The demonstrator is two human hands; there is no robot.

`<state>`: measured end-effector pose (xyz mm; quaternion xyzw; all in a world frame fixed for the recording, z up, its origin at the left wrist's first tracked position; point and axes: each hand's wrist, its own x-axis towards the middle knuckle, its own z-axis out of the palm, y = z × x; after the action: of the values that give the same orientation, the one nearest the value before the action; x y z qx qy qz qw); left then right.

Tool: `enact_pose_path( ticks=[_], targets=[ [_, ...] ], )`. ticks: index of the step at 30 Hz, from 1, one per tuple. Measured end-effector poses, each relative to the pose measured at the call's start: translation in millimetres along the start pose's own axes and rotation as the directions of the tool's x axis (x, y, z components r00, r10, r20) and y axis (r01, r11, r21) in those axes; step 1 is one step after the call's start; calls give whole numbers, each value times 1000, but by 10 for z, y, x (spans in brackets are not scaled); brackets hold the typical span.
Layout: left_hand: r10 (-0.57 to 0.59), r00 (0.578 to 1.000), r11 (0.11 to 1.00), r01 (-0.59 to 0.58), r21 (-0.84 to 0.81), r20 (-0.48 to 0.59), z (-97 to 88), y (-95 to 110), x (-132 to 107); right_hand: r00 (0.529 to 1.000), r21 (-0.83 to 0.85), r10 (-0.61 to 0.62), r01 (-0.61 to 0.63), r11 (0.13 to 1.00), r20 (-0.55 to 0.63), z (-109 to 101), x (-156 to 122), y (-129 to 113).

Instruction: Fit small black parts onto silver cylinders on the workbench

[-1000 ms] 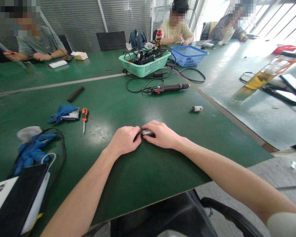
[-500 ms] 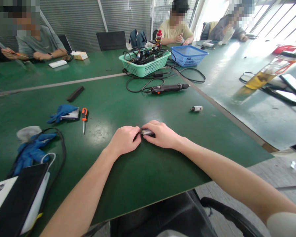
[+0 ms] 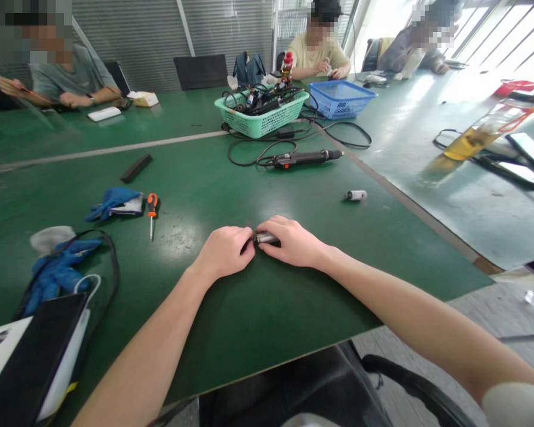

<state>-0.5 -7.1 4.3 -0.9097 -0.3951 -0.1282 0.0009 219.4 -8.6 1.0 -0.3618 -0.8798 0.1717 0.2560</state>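
Observation:
Near the front of the green table (image 3: pixel 289 332), a small silver and black cylinder (image 3: pixel 267 238) lies between my two hands. My left hand (image 3: pixel 228 251) is closed around its dark left end, so most of that end is hidden. Thumb and fingers of my right hand (image 3: pixel 292 242) wrap over the silver body from the other side. Farther right lies a white cylindrical piece (image 3: pixel 356 195) with a dark tip. A black electric screwdriver (image 3: pixel 305 159) with a coiled cord rests beyond my hands. To the left is an orange-handled screwdriver (image 3: pixel 152 207).
Blue gloves (image 3: pixel 57 273) and a phone (image 3: pixel 40 356) lie at the left, with a dark bar (image 3: pixel 136 169) farther back. A green basket (image 3: pixel 258 123) of tools and cables stands near a blue basket (image 3: pixel 340 101). A bottle (image 3: pixel 476 137) is at right. Several people sit across.
My hands and the cylinder keep nearly the same place and grip. Across the table, the hand of the person at left has shifted slightly outward.

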Motion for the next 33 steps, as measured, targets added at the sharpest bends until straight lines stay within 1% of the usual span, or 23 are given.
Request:
enact_pose_path(
  ticks=[33],
  targets=[
    [19, 1000, 1000, -19, -14, -7, 24, -28, -11, 1000, -3, 12, -12, 1000, 6, -10, 0, -11]
  ],
)
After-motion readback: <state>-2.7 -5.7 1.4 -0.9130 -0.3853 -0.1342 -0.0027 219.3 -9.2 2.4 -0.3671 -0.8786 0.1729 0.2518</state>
